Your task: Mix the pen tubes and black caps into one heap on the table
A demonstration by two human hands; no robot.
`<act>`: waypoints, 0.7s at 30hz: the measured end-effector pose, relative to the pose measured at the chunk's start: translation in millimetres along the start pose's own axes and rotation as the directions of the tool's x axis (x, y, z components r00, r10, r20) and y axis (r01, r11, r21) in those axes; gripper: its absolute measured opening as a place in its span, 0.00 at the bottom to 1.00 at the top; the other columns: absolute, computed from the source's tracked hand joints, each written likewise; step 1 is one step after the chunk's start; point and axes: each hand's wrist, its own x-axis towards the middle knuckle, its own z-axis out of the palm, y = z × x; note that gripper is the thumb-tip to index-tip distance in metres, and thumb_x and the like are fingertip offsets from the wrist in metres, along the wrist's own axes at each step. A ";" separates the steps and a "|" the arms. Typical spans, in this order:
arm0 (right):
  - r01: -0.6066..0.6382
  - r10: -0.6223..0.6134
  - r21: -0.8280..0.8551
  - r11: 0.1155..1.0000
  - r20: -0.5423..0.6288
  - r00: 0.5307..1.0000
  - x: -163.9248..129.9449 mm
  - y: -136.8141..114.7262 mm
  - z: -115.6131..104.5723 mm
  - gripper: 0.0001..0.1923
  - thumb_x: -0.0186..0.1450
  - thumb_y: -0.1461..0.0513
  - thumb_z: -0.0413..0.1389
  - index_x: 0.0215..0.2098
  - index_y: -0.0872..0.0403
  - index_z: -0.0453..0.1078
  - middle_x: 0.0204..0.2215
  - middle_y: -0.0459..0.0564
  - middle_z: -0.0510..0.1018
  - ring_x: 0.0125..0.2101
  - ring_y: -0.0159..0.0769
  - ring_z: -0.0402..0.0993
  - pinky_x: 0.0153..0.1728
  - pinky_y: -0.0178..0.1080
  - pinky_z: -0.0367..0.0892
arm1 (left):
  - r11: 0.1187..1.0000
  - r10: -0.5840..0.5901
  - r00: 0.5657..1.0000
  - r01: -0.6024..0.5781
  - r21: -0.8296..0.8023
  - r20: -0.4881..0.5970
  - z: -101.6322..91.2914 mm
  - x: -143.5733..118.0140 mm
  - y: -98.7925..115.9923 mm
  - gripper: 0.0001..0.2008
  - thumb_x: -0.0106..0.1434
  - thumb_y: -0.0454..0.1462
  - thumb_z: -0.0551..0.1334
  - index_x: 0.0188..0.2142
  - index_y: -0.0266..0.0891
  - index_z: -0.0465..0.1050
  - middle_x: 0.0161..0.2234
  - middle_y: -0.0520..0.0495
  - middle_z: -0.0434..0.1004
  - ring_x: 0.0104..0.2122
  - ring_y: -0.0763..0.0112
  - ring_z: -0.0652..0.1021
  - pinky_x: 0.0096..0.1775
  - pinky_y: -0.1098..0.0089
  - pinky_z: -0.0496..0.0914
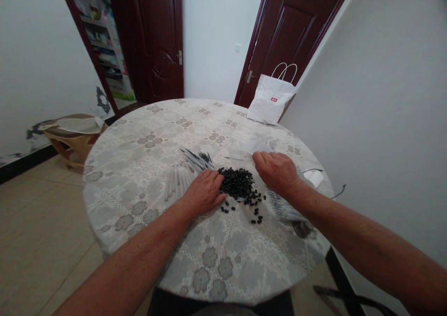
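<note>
Two bare forearms reach from the near edge over the round table [146, 241], which has a pale flowered cloth. As landmark I take the heap of small black caps [238, 184] near the table's middle. On its left side rests the left hand [204, 192], palm down, fingers loosely bent against the heap, grasping nothing that I can see. On its far right side lies the right hand [275, 169], also flat and released, its fingers on some white paper. Behind and left of the heap lie white pen tubes [179, 182] and a bundle of refills [197, 159]. Far behind it stands a white paper bag [270, 99]. I judge both hands are gathering the caps together; picking one up would call for a fine pinch.
</note>
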 end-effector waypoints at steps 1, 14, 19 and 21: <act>-0.005 0.005 -0.004 1.000 -0.001 1.000 -0.4 1.8 1.0 0.12 0.72 0.68 0.48 0.38 0.55 0.73 0.30 0.52 0.78 0.29 0.37 0.67 0.32 0.42 0.48 | 1.000 0.003 1.000 -0.003 -0.009 -0.012 -3.8 0.8 2.9 0.18 0.69 0.47 0.63 0.51 0.37 0.71 0.49 0.35 0.75 0.52 0.49 0.73 0.58 0.50 0.67; -0.039 0.039 -0.001 0.999 0.008 0.999 0.2 12.0 2.0 0.12 0.73 0.67 0.46 0.40 0.55 0.72 0.31 0.54 0.79 0.30 0.39 0.70 0.31 0.42 0.46 | 0.740 0.661 0.750 -0.655 -0.153 -0.012 50.7 0.0 125.2 0.18 0.73 0.46 0.58 0.59 0.47 0.74 0.60 0.41 0.76 0.67 0.49 0.67 0.69 0.43 0.54; -0.014 0.013 0.022 1.000 0.019 1.000 -6.9 14.5 6.6 0.12 0.72 0.68 0.46 0.40 0.55 0.71 0.31 0.52 0.79 0.30 0.38 0.69 0.32 0.42 0.47 | 0.802 0.590 0.807 -0.582 -0.137 0.029 60.6 19.0 100.8 0.12 0.73 0.37 0.58 0.51 0.44 0.77 0.52 0.42 0.80 0.63 0.54 0.71 0.70 0.46 0.53; -0.022 0.022 0.016 1.000 0.010 1.000 -7.8 17.0 7.6 0.12 0.72 0.68 0.46 0.40 0.55 0.71 0.31 0.52 0.79 0.30 0.37 0.68 0.32 0.42 0.47 | 0.821 0.567 0.823 -0.562 -0.101 0.030 60.9 26.1 89.8 0.09 0.71 0.35 0.59 0.47 0.41 0.78 0.48 0.41 0.81 0.60 0.55 0.73 0.70 0.47 0.54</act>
